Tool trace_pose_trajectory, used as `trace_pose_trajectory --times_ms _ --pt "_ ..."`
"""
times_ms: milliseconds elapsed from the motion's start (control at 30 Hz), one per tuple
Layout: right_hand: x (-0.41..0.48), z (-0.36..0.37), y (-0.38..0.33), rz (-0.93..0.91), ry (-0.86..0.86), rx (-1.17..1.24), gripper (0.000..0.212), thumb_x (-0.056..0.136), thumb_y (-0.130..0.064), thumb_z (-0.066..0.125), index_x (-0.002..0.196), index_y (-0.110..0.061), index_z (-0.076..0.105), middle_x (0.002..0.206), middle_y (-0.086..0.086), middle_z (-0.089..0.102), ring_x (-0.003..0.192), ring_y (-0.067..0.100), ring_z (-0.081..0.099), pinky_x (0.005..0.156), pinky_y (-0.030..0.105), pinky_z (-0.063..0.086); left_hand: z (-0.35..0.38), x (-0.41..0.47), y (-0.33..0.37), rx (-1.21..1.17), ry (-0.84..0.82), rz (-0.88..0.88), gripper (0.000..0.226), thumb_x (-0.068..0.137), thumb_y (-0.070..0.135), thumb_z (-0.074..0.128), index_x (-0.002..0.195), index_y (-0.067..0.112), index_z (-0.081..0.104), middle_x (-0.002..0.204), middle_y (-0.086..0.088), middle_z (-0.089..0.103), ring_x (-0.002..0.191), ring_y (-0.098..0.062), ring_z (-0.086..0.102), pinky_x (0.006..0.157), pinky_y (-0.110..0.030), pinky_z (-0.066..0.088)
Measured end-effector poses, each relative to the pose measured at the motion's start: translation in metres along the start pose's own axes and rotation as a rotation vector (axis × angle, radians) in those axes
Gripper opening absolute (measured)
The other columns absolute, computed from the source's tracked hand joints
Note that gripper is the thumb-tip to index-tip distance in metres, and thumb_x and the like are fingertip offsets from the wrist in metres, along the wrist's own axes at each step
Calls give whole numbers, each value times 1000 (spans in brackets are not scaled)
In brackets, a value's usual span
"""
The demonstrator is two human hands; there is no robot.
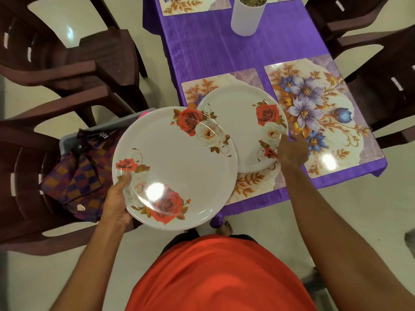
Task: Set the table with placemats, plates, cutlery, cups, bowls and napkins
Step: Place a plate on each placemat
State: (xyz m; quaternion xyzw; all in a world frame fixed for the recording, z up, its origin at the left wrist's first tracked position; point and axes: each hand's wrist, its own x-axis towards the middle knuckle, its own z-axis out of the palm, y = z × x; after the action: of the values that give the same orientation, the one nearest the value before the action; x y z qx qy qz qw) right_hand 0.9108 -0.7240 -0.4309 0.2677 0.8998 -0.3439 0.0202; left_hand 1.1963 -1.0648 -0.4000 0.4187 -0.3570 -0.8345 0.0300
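Head view: my left hand (pixel 115 203) gripped a rose-printed plate (pixel 175 169) by its rim, held up just left of the floral placemat (pixel 195 90). My right hand (pixel 293 151) met the rim of a second plate (pixel 240 126) lying on that placemat; pinching or merely touching, I could not tell.

Floor (pixel 336 209) is glossy cream tile, and there's a bright glare (pixel 69 32) bouncing off it in the upper left. The table (pixel 213 48) runs up the middle under a shiny purple cloth (pixel 292 41) that hangs over the edges. Dark brown plastic chairs sit on both sides: one (pixel 67 70) on the left further up, another (pixel 29 176) nearer with a slotted back, and a couple (pixel 386 70) on the right, close to the table. A white pot (pixel 247 16) with some plant stuff in it stands on the cloth toward the far end.
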Motion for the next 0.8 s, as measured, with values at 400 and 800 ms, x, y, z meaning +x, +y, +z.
trace_pose_trajectory --times_ms 400,800 --pt "-6 0 12 -32 -72 118 25 96 -27 63 117 -15 72 99 -2 69 88 15 61 64 24 42 18 -1 -1 -75 -3 38 40 108 28 38 108 18 77 110 -8 74 97 -25 73 81 -43 61" --pt "-1 5 4 17 -70 35 38 97 -45 57 125 -21 65 115 3 70 105 26 66 80 35 53 15 6 -10 -7 44 48 38 106 30 42 106 22 79 117 -8 71 105 -28 69 95 -48 54"
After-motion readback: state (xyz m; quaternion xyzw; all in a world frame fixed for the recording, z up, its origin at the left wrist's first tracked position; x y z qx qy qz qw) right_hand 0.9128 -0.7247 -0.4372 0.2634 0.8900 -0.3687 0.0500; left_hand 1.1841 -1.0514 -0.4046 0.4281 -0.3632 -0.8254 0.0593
